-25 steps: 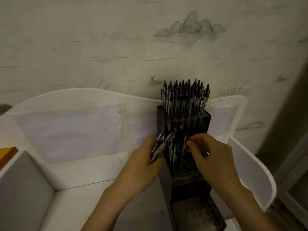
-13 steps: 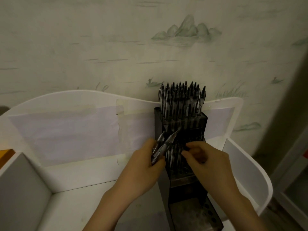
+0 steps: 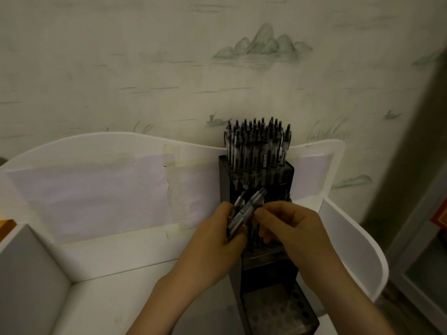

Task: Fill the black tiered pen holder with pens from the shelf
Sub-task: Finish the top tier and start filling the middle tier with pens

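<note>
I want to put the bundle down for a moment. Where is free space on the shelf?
White shelf floor left of the pen holder, up to the grey divider, is bare. Crowded: both hands and the pens at the holder.

Two bare forearms come into view from the lower edge, one from about 7 o'clock and one from about 5 o'clock, each ending in a bare hand. The left hand [image 3: 212,247] and the right hand [image 3: 297,230] wear nothing: no gloves, rings, or bands can be seen on the fingers [image 3: 262,217] or wrists. No sleeve shows on either arm as far as the picture reaches (any cuff would lie below the edge). The nails look short and plain, though the dim light blurs finer detail.
</note>
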`<state>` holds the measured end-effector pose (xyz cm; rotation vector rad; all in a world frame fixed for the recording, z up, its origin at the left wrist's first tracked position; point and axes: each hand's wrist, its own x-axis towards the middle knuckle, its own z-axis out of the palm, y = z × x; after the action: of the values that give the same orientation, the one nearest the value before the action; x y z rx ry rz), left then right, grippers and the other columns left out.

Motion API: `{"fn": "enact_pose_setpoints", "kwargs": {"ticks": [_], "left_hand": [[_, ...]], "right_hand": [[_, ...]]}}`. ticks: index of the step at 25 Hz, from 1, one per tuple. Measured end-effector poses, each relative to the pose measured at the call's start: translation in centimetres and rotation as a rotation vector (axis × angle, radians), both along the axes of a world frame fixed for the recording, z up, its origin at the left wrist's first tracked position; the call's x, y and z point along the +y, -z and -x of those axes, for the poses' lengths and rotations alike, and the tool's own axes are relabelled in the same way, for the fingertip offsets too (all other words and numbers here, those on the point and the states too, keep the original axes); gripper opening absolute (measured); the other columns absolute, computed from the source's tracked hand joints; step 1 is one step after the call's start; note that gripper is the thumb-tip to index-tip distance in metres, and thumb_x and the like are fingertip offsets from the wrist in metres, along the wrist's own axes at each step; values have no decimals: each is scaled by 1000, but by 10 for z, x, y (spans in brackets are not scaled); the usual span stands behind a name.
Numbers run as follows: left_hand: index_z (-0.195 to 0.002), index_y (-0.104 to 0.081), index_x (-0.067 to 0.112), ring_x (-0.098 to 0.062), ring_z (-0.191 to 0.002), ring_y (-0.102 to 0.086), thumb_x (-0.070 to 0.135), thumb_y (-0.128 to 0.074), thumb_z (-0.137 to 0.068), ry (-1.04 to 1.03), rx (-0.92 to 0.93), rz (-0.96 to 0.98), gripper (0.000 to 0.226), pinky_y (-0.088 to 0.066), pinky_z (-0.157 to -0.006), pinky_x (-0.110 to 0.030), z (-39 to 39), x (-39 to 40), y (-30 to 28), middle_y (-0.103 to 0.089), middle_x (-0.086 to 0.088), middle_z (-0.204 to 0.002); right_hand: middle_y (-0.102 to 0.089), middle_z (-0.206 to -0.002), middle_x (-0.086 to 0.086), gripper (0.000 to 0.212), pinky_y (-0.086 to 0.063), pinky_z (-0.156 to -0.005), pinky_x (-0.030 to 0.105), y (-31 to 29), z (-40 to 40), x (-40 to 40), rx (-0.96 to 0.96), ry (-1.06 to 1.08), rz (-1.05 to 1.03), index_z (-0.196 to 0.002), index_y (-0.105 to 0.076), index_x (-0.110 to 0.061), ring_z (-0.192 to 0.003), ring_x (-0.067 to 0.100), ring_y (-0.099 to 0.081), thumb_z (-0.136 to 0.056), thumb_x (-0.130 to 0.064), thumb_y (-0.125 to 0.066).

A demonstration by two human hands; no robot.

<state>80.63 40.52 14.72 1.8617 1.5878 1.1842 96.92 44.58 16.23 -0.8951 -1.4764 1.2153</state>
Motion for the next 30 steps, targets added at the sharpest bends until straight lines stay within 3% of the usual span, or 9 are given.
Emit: {"fn": "enact_pose_setpoints", "kwargs": {"ticks": [4,6,10,13,16,26,30], "left_hand": [[-81,-45,30,3,-49,-47,19,-56,-93,-13,20,-16,20,-34,-45,-8,4,-4,0,-57,20,-66],[-81,-46,27,2,-48,-45,19,-56,-94,-38,14,-19,18,-34,-46,-10,8,-4,0,-54,18,-62],[-79,-45,24,2,-48,-42,17,-55,-94,-51,-23,-22,20,-35,-47,-11,10,-3,-2,-51,15,-59],[-78,-44,25,1,-47,-43,20,-55,-93,-46,-12,-27,20,-34,-47,-11,8,-3,-3,-50,16,-57],[-78,-43,26,0,-47,-42,22,-55,-94,-52,-3,-30,20,-34,-47,-13,7,-4,-3,-50,15,-58],[-79,-44,27,0,-48,-42,21,-55,-94,-47,-11,-24,19,-35,-47,-13,8,-3,-4,-51,16,-58],[-80,-45,24,0,-48,-41,21,-55,-94,-43,-15,-22,18,-35,-48,-13,7,-2,-3,-50,14,-58]], "right_hand": [[-74,-79,11,12,-57,-60,24,-15,-18,11,294,113,33,-89,-71,-8,-66,22,-71,-92,-7,-59],[-74,-76,10,12,-57,-61,24,-20,-29,16,319,196,-73,-86,-69,-7,-65,22,-71,-92,-4,-59],[-71,-75,0,7,-57,-70,23,-4,-32,19,-75,329,-342,-88,-66,-20,-71,15,-69,-88,-13,-67],[-68,-80,-18,9,-48,-69,7,16,-25,20,-293,324,-419,-90,-63,-29,-77,0,-64,-89,-21,-68],[-66,-79,-25,11,-43,-66,1,26,-19,24,-307,306,-429,-91,-62,-32,-78,-5,-63,-89,-23,-67],[-64,-78,-21,7,-41,-63,0,29,-14,33,-413,295,-481,-92,-62,-28,-79,-6,-61,-89,-23,-67],[-63,-75,-17,4,-42,-61,1,43,-13,35,-504,239,-369,-93,-63,-26,-74,-7,-60,-91,-23,-66]]}}
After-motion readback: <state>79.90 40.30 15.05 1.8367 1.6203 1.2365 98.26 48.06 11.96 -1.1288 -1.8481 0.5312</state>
